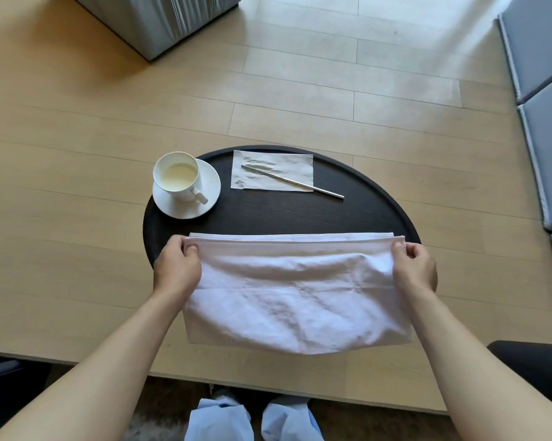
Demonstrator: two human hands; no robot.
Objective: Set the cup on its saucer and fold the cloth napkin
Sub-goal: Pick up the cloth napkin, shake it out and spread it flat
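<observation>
A white cup (pixel 176 177) holding pale liquid stands on its white saucer (pixel 209 186) at the far left of a round black table (pixel 300 214). A white cloth napkin (pixel 295 291) lies across the near part of the table, doubled over, its near fold sagging past the table edge. My left hand (pixel 176 268) pinches the napkin's top left corner. My right hand (pixel 415 265) pinches the top right corner. Both corners sit just short of the lower layer's far edge.
A paper napkin (pixel 273 170) lies at the back of the table with a thin metal utensil (pixel 292 181) across it. A grey upholstered block (pixel 160 20) stands far left on the wooden floor; grey cushions (pixel 545 106) line the right side.
</observation>
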